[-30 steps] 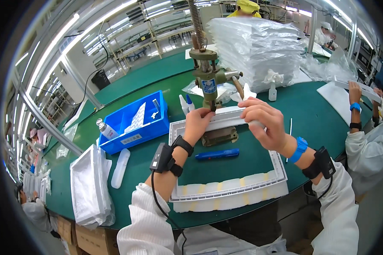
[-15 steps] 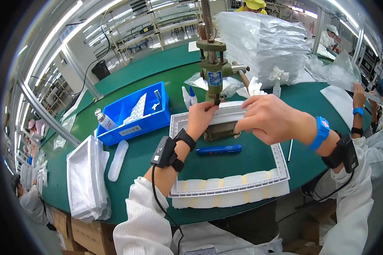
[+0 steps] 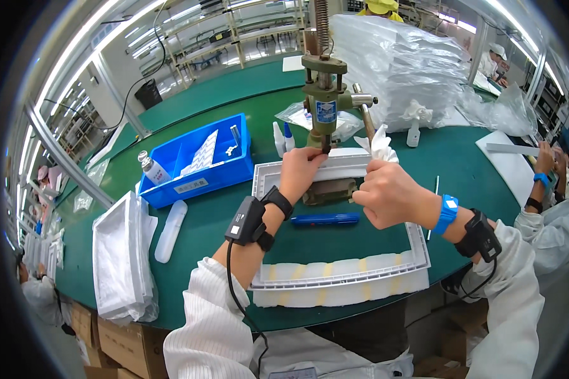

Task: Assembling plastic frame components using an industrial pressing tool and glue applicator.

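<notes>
A white rectangular plastic frame (image 3: 417,243) lies around the base of a green hand press (image 3: 325,101), its far rail under the press's ram. My left hand (image 3: 298,169) reaches over the frame's far left corner, fingertips pinched together right beside the ram's tip; what they pinch is hidden. My right hand (image 3: 392,192) is closed around the lower end of the press lever (image 3: 367,120), just below the white cloth (image 3: 380,146) wrapped on it. Inside the frame lies a blue marker pen (image 3: 325,219). White padding with yellow strips (image 3: 335,292) sits under the near rail.
A blue divided bin (image 3: 215,183) holding a bottle (image 3: 153,169) stands left of the frame. Wrapped white frames (image 3: 117,259) and a pale oblong case (image 3: 171,232) lie nearer. Behind the press rises a stack of plastic-wrapped parts (image 3: 398,63). Another person's hands (image 3: 547,158) work at the right.
My right hand has closed and moved lower and nearer to me, and the lever's cloth-wrapped end has come down. My left hand stays at the ram's tip.
</notes>
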`<state>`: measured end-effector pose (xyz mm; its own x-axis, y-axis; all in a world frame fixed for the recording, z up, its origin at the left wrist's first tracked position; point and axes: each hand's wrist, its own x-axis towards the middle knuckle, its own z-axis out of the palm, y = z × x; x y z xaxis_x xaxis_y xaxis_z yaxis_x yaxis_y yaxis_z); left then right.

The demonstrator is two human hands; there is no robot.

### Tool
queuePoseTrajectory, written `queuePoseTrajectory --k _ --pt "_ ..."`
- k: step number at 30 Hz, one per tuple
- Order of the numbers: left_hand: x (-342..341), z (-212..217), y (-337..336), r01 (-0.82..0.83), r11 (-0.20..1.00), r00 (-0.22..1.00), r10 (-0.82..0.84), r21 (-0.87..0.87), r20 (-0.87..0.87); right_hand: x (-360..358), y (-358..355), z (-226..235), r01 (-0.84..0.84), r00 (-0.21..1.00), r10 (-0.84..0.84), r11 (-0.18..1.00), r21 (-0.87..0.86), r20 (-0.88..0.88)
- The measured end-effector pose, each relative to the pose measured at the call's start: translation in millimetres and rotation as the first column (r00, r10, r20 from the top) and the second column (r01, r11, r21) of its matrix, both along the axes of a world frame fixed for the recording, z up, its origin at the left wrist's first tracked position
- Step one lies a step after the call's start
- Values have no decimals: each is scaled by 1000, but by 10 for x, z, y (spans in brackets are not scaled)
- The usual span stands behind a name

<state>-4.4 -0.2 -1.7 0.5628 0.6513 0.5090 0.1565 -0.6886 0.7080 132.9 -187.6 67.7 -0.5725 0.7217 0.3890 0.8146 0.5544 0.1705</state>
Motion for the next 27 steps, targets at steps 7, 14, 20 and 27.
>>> queuePoseTrajectory --k 7,14,20,27 --pt "13 -14 6 -23 1000 999 22 -18 -34 30 85 -215 -20 998 30 985 169 -54" --pt "23 -42 18 -26 1000 999 26 -3 -22 44 122 -322 8 1000 -8 980 198 0" --pt "15 -37 -11 -30 1000 1000 30 -6 -3 51 168 -416 8 1000 -14 969 246 23" --pt "24 -63 6 -25 1000 1000 25 -6 4 66 218 -476 3 999 -13 955 296 32"
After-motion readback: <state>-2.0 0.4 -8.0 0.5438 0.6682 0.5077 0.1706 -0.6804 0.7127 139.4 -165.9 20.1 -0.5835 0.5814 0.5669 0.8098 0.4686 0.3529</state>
